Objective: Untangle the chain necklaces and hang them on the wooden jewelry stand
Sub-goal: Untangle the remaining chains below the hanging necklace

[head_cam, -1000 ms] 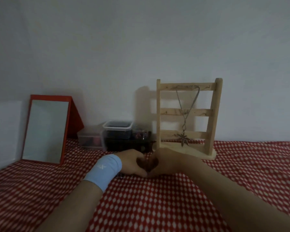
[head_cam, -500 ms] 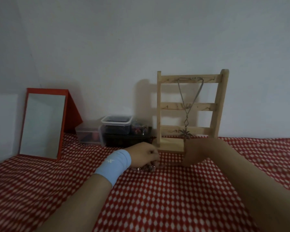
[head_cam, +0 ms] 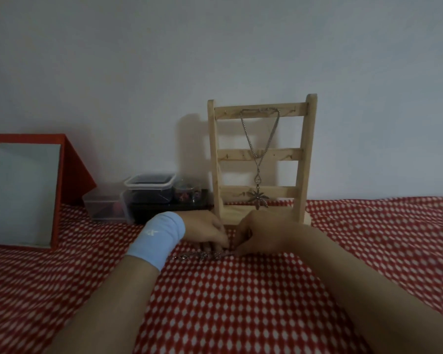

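Observation:
A wooden jewelry stand with three rungs stands against the wall. One silver necklace with a leaf pendant hangs from its top rung. In front of the stand's base, a tangled silver chain lies on the red dotted cloth. My left hand, with a light blue wristband, and my right hand meet over the chain, fingers pinched on it. The part of the chain under the fingers is hidden.
A red-framed mirror leans at the left. Clear plastic boxes with small items sit on a dark tray beside the stand. The red dotted cloth covers the table.
My hands parted half a second ago, the right one going toward the stand's base. They are now back together over the chain. The view has shifted.

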Tool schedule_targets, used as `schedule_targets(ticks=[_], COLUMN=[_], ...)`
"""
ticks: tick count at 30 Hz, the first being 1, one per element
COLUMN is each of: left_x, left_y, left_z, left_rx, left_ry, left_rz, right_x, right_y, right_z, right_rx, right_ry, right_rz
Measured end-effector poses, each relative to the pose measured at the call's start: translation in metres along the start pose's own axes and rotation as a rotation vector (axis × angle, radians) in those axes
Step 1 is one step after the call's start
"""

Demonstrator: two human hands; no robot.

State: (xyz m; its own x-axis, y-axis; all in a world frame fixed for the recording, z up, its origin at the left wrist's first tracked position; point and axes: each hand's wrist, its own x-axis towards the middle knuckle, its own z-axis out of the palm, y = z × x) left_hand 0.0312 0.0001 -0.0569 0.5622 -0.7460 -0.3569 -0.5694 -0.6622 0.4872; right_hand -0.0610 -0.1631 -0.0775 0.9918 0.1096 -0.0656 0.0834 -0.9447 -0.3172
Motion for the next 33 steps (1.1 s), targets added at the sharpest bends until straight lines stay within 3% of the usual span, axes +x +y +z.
schedule_targets(ticks=[6,9,14,22,27,30,33], left_x=[-0.001,0.006,0.013,0.011,0.014,0.017,0.018], left_y=[-0.006,-0.004,-0.005,-0.01,-0.012,-0.009,-0.011], left_z=[0.002,0.008,0.012,0.011,0.007,0.01,0.008], left_rx=[0.161,0.167,0.056,-0.274,-0.204,-0.449,-0.492], left_ry=[-0.022,0.052,0.108,0.147,0.224,0.205,0.259], left_rz=[0.063,0.114,0.17,0.178,0.181,0.214,0.26], right_x=[0.0,-0.002,0.001,-0.002,-0.001,-0.002,-0.004], right_y=[0.015,0.011,0.001,0.014,0.018,0.016,0.013], right_z=[-0.013,-0.016,-0.013,-0.011,-0.01,-0.01,-0.011], right_rx=[-0.238,-0.253,-0.079,0.051,0.289,0.498,0.713], right_ry=[-0.097,-0.12,-0.091,-0.053,0.109,0.246,0.348], right_rz=[0.229,0.225,0.062,0.051,0.01,0.025,0.051])
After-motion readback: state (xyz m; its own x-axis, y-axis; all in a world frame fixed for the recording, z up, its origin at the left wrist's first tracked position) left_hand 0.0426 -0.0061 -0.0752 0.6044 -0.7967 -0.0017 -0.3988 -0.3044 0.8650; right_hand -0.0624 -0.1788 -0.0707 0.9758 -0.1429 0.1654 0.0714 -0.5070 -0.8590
